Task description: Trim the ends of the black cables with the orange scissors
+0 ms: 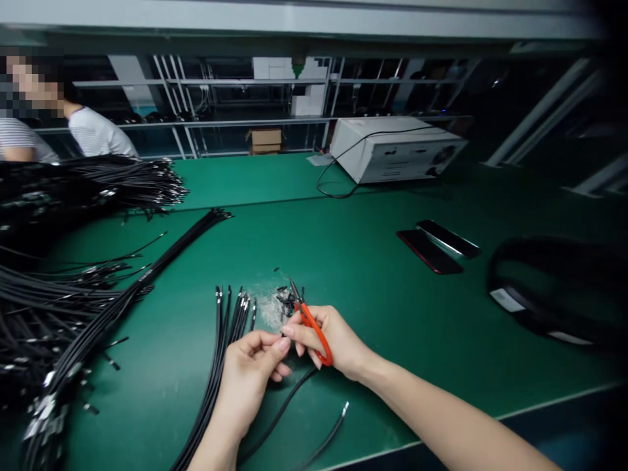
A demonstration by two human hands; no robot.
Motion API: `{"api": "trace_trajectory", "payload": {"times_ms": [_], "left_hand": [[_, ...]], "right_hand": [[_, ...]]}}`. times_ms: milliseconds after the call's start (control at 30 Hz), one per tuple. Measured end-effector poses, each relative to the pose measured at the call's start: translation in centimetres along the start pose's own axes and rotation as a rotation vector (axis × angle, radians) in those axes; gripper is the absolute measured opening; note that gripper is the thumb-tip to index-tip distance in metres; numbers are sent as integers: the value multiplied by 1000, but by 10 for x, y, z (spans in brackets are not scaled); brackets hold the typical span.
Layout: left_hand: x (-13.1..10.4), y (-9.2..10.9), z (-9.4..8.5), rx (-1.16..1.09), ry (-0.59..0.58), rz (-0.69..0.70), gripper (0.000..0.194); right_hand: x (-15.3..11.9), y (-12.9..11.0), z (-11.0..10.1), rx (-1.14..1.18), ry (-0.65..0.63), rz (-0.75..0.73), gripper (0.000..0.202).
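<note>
Bare-handed and bare-armed above the counter (377,301), with slim fingers (276,354), short nails (284,343), narrow wrists (369,369) and slender forearms (432,412) toward the counter's near edge.

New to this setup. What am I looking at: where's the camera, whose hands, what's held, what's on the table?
No robot here: one picture from a camera on a person's head, looking forward and down at their own bare hands. The right hand holds orange-handled scissors, tips pointing away. The left hand meets it fingertip to fingertip; what they pinch is too small to identify. Just beyond lie small black pieces. On the green table, black cables run beside the left hand, with larger cable bundles further left. To the right are two phone-like slabs and a dark, blurred coil; a pale metal box stands at the back.
</note>
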State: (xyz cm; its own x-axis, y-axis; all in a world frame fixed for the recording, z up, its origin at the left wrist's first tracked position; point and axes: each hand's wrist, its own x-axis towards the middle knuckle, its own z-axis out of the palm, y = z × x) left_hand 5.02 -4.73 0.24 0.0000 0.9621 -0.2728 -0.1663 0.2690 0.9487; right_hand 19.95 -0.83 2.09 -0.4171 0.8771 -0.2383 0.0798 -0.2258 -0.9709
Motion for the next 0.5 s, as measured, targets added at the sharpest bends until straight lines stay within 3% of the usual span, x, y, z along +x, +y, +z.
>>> {"api": "trace_trajectory", "payload": {"times_ms": [500], "left_hand": [[1, 2, -3, -14, -29, 4, 28]], "right_hand": [[3, 2, -1, -33, 44, -8, 28]]}}
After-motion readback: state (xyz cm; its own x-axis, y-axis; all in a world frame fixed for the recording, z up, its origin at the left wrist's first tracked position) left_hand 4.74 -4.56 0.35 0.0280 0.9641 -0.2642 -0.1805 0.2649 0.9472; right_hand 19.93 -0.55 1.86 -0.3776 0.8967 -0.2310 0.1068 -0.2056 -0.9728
